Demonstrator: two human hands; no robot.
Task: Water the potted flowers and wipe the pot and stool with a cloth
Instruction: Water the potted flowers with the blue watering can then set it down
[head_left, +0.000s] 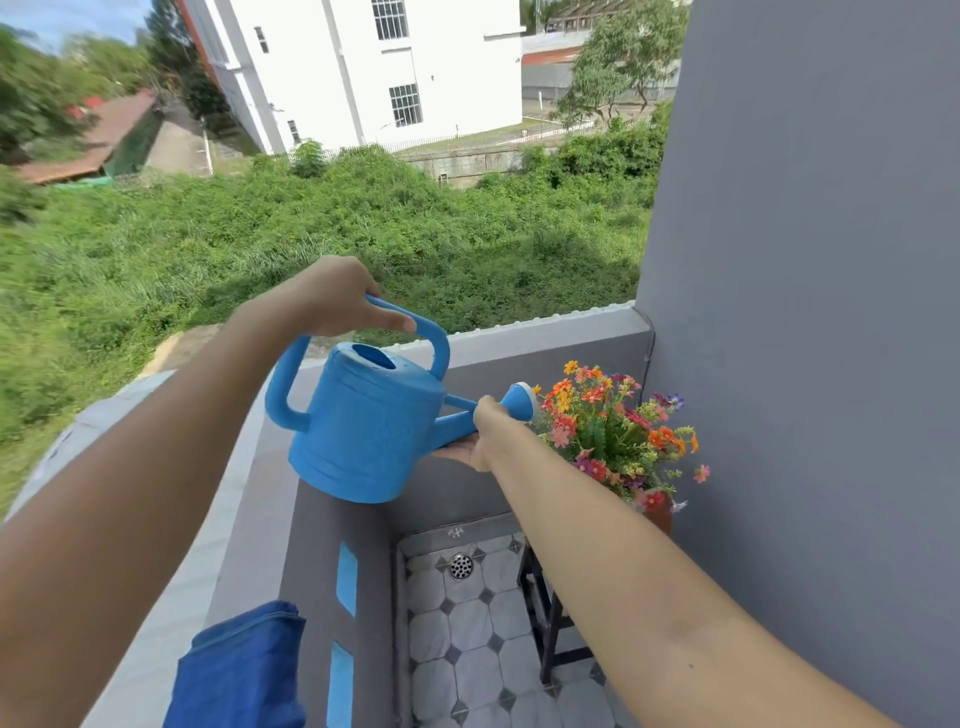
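Two hands hold a blue watering can (363, 431) above the balcony corner. The left hand (332, 301) is closed around the top handle. The right hand (480, 434) is cupped under the spout, fingers wrapped around it. The white-faced rose (522, 400) at the spout tip sits just beside the potted flowers (613, 431), tilted toward them. The pot (660, 517) stands on a dark stool (545, 613) against the grey wall (805, 312). A blue cloth (244, 670) lies on the parapet ledge (171, 597). A floor drain (460, 565) is set in the tiled floor.
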